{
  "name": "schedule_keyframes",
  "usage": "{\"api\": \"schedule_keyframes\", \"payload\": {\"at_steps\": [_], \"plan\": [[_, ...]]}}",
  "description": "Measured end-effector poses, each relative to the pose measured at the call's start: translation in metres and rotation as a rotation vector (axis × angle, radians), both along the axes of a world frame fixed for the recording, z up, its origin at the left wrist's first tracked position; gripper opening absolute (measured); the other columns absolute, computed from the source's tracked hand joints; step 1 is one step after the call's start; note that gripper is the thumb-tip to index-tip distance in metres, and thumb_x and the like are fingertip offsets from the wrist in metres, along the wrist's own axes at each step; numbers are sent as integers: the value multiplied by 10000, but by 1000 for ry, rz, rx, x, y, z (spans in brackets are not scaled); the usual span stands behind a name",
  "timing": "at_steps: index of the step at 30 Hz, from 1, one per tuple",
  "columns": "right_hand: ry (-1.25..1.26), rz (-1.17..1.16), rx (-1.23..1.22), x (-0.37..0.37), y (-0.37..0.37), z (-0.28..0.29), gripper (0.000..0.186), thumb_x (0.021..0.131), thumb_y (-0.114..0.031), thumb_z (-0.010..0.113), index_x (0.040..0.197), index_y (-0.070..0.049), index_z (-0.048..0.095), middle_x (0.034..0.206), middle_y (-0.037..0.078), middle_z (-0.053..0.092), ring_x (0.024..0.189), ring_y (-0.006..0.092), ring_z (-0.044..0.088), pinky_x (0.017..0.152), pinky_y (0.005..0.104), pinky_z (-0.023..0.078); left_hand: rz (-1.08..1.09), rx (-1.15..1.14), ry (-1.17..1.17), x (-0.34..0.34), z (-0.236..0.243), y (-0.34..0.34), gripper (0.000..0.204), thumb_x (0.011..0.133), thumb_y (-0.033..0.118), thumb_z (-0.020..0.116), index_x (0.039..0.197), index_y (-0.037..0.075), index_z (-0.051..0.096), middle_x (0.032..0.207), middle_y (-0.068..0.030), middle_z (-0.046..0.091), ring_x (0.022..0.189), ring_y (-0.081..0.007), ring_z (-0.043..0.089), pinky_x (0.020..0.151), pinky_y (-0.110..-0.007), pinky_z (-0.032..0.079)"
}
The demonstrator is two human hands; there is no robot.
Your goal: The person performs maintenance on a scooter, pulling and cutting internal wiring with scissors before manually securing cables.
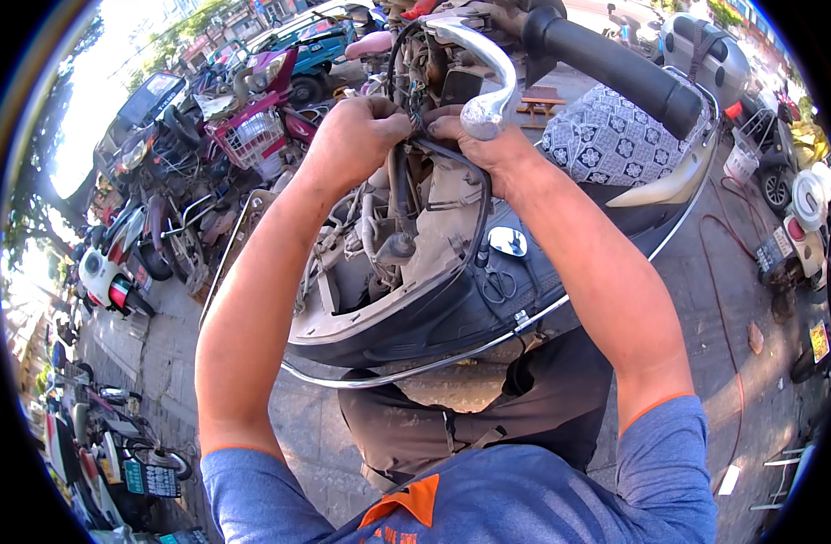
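Observation:
Both my hands meet over the opened front of a scooter, whose dusty bare frame (438,231) shows below them. My left hand (354,138) is closed in a pinch at a bundle of thin wires (416,116). From the other side my right hand (488,150) pinches at the same wires, its fingertips partly hidden under the chrome handlebar (501,77). A thick black cable (484,195) curves down beside my right wrist. On the scooter's dark footboard lie a pair of scissors (500,285) and a small mirror (508,241).
A black handlebar grip (615,68) juts over the patterned seat cover (615,136) on the right. A chrome guard rail (406,372) rounds the scooter near my knees. Parked scooters (111,276) crowd the left. A red hose (719,299) runs along the pavement at right.

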State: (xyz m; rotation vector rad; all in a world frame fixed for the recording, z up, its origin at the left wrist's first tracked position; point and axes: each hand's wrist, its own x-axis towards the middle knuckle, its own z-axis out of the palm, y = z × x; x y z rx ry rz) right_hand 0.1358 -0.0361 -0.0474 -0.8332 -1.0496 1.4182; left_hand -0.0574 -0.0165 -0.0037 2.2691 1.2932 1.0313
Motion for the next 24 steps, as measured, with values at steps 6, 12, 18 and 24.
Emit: {"api": "schedule_keyframes", "payload": {"at_steps": [6, 12, 18, 24], "plan": [[-62, 26, 103, 3, 21, -12, 199, 1030, -93, 709, 1190, 21, 740, 1019, 89, 777, 852, 144, 742, 773, 299, 624, -15, -175, -177, 4, 3, -12, 340, 969, 257, 660, 1083, -43, 771, 894, -66, 714, 812, -122, 625, 767, -297, 497], [-109, -2, 184, -1, 7, -4, 229, 1019, -107, 738, 1209, 19, 757, 1056, 65, 784, 891, 115, 727, 805, 260, 599, -69, -473, -413, 0, 1, 0, 294, 993, 237, 657, 1099, -12, 773, 891, -43, 721, 778, -119, 627, 733, -298, 497], [-241, -33, 177, 4, -7, 8, 236, 1027, -137, 720, 1200, 17, 767, 1055, 56, 782, 878, 115, 714, 804, 268, 578, -18, -202, -207, 9, 4, -11, 363, 954, 283, 686, 1066, -51, 772, 876, -83, 737, 792, -165, 652, 783, -345, 521], [-306, 19, 89, 5, -5, 12, 253, 1057, -171, 682, 1198, 28, 750, 1040, 65, 769, 897, 116, 683, 829, 298, 557, -38, -424, -246, 8, 16, -3, 233, 990, 218, 729, 1136, 36, 718, 720, 88, 525, 568, -17, 405, 515, -203, 279]]}}
